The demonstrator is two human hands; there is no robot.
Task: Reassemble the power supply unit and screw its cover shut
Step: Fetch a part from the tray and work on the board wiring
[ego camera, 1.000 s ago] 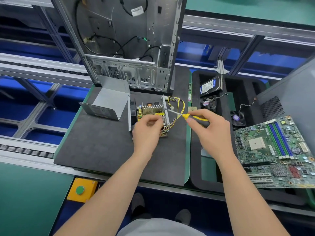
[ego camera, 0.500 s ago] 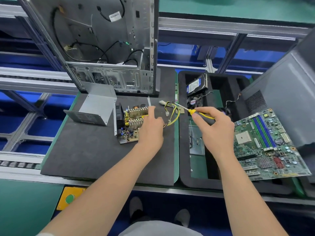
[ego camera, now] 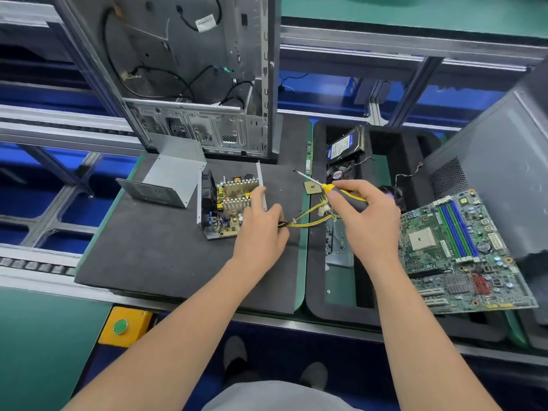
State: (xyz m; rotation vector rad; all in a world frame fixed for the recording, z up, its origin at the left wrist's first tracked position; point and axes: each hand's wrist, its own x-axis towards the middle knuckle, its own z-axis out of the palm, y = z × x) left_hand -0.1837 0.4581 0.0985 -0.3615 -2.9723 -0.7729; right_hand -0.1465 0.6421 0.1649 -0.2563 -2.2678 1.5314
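The open power supply unit (ego camera: 226,204) lies on the black foam mat (ego camera: 154,247), its circuit board and heat sinks bare. Its grey metal cover (ego camera: 169,180) sits apart to the left. My left hand (ego camera: 261,229) rests against the unit's right side wall, fingers curled where the yellow cable bundle (ego camera: 308,216) leaves it. My right hand (ego camera: 367,218) grips a yellow-and-black screwdriver (ego camera: 335,189), tip pointing up-left over the mat, away from the unit.
An empty computer case (ego camera: 189,78) stands behind the mat. A black foam tray (ego camera: 314,304) on the right holds a hard drive (ego camera: 345,145) and fans. A motherboard (ego camera: 456,247) lies at far right beside a grey side panel (ego camera: 504,173). A small chip (ego camera: 312,187) lies near the screwdriver.
My left hand slid from the top of the unit to its right side by the cables. My right hand with the screwdriver drew away to the right. The view shifted.
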